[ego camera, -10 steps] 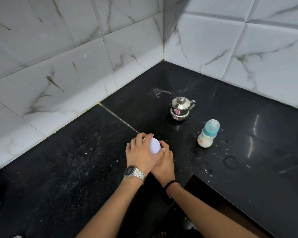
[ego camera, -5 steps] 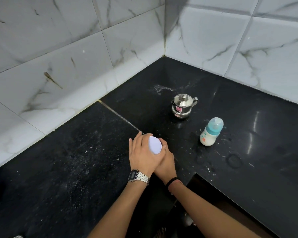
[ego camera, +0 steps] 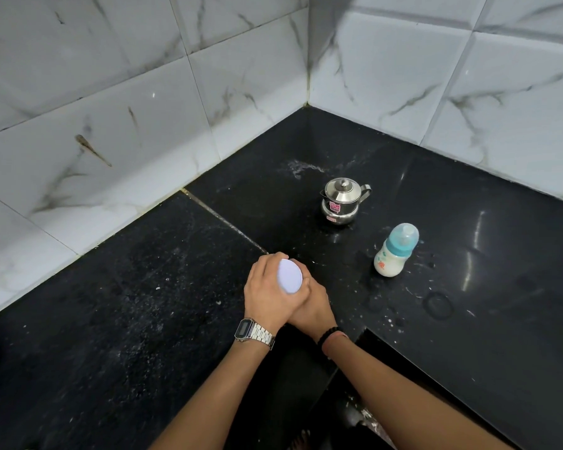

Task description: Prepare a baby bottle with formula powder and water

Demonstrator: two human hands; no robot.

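Near the front edge of the black bench (ego camera: 143,319), both my hands are wrapped round a small container with a pale lilac lid (ego camera: 290,280); I take it for the formula tub, though its body is hidden and I cannot read any label; my left hand (ego camera: 268,293), the one above the wristwatch (ego camera: 252,331), curls over the lid's rim from the left, fingers bent round it; my right hand (ego camera: 312,303), with the dark bead bracelet at its wrist, clasps the container lower down, tucked partly beneath the left; both are clamped on it, neither free.

Taking the tub as my landmark: the baby bottle (ego camera: 395,251) stands beyond it and off to the right, apart from my hands, upright with a slight lean, its long axis rising from white body to teal collar and clear cap; it looks already milky inside; the small steel kettle (ego camera: 342,203) with its knobbed lid sits further back again, beyond the tub and a little left of the bottle; faint powder and splashes speckle the bench around them.

My judgement is that I am working the lid; the right hand lies nearer the bottle, so the reach would go forward and rightward, with that hand letting go first.
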